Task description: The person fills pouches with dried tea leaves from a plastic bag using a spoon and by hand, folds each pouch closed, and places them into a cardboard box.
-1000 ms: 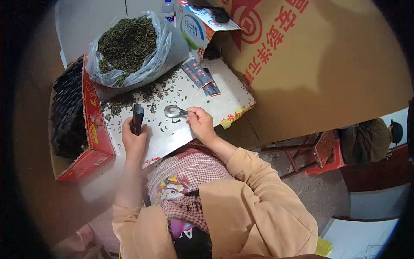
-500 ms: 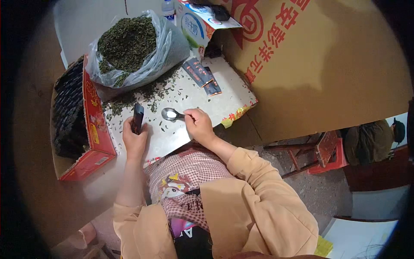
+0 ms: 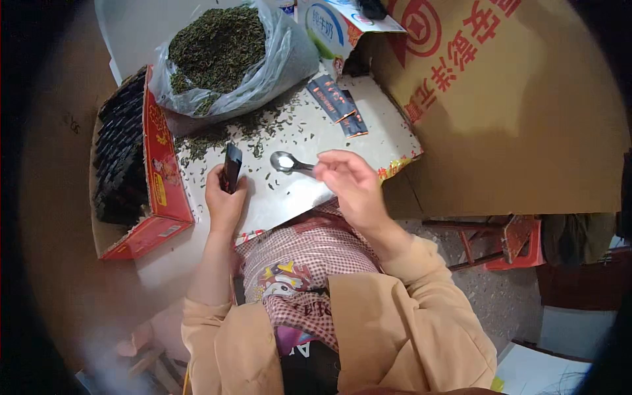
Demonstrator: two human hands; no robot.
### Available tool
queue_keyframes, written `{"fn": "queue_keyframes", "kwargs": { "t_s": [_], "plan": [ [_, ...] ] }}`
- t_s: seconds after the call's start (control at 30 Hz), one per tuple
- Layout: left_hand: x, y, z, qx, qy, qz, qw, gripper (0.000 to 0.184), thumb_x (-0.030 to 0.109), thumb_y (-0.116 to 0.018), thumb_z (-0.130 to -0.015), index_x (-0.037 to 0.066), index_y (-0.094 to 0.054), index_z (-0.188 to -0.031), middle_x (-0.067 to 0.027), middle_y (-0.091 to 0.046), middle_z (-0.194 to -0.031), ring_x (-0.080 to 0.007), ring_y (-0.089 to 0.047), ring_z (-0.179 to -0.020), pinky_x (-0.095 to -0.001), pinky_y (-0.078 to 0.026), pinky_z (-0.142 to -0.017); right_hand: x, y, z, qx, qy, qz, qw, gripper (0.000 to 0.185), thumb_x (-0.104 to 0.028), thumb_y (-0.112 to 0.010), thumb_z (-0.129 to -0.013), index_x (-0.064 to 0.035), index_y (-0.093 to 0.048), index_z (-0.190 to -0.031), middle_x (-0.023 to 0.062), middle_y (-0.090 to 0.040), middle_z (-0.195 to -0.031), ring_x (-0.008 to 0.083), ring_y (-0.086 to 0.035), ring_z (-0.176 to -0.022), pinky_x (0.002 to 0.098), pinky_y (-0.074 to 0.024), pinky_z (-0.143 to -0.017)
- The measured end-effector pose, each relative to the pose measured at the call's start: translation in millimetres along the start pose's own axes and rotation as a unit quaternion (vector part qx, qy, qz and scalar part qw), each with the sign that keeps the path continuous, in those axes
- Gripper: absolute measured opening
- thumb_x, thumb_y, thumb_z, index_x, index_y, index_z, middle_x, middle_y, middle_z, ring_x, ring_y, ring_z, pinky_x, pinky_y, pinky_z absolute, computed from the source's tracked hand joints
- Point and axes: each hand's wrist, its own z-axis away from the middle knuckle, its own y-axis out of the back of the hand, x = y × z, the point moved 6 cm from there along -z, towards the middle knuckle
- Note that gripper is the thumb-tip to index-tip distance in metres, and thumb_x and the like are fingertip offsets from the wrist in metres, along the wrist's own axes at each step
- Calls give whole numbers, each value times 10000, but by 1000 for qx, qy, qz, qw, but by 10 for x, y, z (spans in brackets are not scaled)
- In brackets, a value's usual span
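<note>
My left hand (image 3: pixel 226 197) is wrapped round a small black packet (image 3: pixel 232 168) that stands upright with its top end up, above the table's front part. A metal spoon (image 3: pixel 284 162) with a dark handle lies on the white tabletop, bowl to the left. Just right of its handle is my right hand (image 3: pixel 355 187), fingers apart and nothing visible in them; its fingertips overlap the handle's end in view. Behind the spoon, loose dried tea leaves (image 3: pixel 257 128) are scattered in front of a clear plastic bag (image 3: pixel 289 59) heaped with dark green tea leaves (image 3: pixel 217 49).
At the left stands a red cardboard box (image 3: pixel 161 178) full of black packets (image 3: pixel 122 145). Several flat dark packets (image 3: pixel 332 99) lie at the back right of the table. Behind them is a milk carton box (image 3: pixel 329 29). A large brown cardboard sheet (image 3: pixel 513 151) borders the right side.
My right hand has come off the spoon handle and shifted right, its fingers spreading. The spoon stays on the table. My left hand still grips the packet. The whole view has shifted slightly.
</note>
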Motion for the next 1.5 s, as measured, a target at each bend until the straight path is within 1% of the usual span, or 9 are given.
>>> {"fn": "queue_keyframes", "kwargs": {
  "t_s": [0.13, 0.2, 0.3, 0.37, 0.97, 1.07, 1.4, 1.47, 1.5],
  "plan": [
    [-81, -32, -9, -17, 23, 8, 1000, 439, 86, -762, -741, 27, -530, -1109, 1, -545, -856, -89, -500, -757, -234, -434, -699, -1011, -614, 268, -287, 40, -235, 928, 319, -204, -558, -874, 47, -606, -1065, 184, -627, -936, 315, -610, -725, 386, -497, -678],
    [-70, -16, 6, -6, 25, -14, 1000, 437, 85, -758, -753, 28, -525, -1118, 3, -556, -861, -86, -516, -775, -230, -443, -717, -1250, -854, 390, -435, 85, -382, 811, 466, -266, -603, -840, 115, -538, -1100, 228, -592, -1030, 311, -574, -947, 402, -443, -878],
    [-140, -20, -4, -11, 20, -9, 1000, 436, 75, -754, -758, 25, -520, -1122, 2, -563, -861, -84, -528, -775, -231, -452, -723, -1442, -1067, 376, -446, 77, -451, 769, 388, -288, -562, -872, 69, -611, -1016, 235, -632, -852, 333, -598, -674, 425, -463, -586],
    [-176, -15, -2, -9, 17, -15, 1000, 437, 74, -755, -758, 24, -519, -1123, 3, -565, -860, -84, -529, -771, -232, -454, -724, -1415, -1039, 452, -618, 69, -475, 623, 762, -403, -678, -827, 112, -385, -1306, 291, -444, -1255, 308, -577, -911, 461, -479, -802],
    [-76, 13, 1, -14, 34, -9, 999, 420, 61, -754, -749, 33, -535, -1106, 11, -567, -842, -83, -529, -760, -233, -443, -722, -1361, -966, 358, -535, 133, -557, 621, 527, -306, -657, -789, 138, -559, -1056, 257, -583, -1030, 350, -579, -894, 421, -484, -781],
    [-56, -25, -5, -25, 36, 5, 999, 422, 58, -751, -751, 25, -533, -1111, 9, -572, -847, -84, -533, -766, -231, -445, -731, -1256, -922, 436, -551, 110, -504, 656, 650, -361, -648, -834, 120, -474, -1236, 325, -475, -1188, 381, -592, -960, 435, -518, -818],
    [-79, -6, -23, 5, 3, 13, 1000, 447, 48, -750, -719, 34, -532, -1108, 7, -548, -843, -91, -522, -751, -238, -446, -704, -1189, -1039, 421, -642, 65, -461, 610, 694, -408, -664, -815, 85, -486, -1269, 313, -493, -1214, 384, -578, -1038, 453, -472, -905],
    [6, 13, 4, -11, 40, -1, 999, 462, 59, -752, -711, 30, -524, -1111, 0, -543, -863, -100, -518, -760, -238, -442, -714, -1155, -1054, 390, -465, 67, -493, 732, 362, -269, -552, -887, 74, -619, -983, 242, -636, -860, 313, -598, -667, 423, -451, -571],
    [39, 23, 10, -9, 26, 2, 1000, 469, 84, -763, -713, 29, -521, -1110, -3, -540, -875, -105, -513, -763, -241, -442, -717, -1155, -1034, 406, -473, 60, -499, 724, 362, -269, -552, -887, 74, -619, -983, 242, -636, -860, 313, -598, -667, 423, -451, -571]
  ]
}}
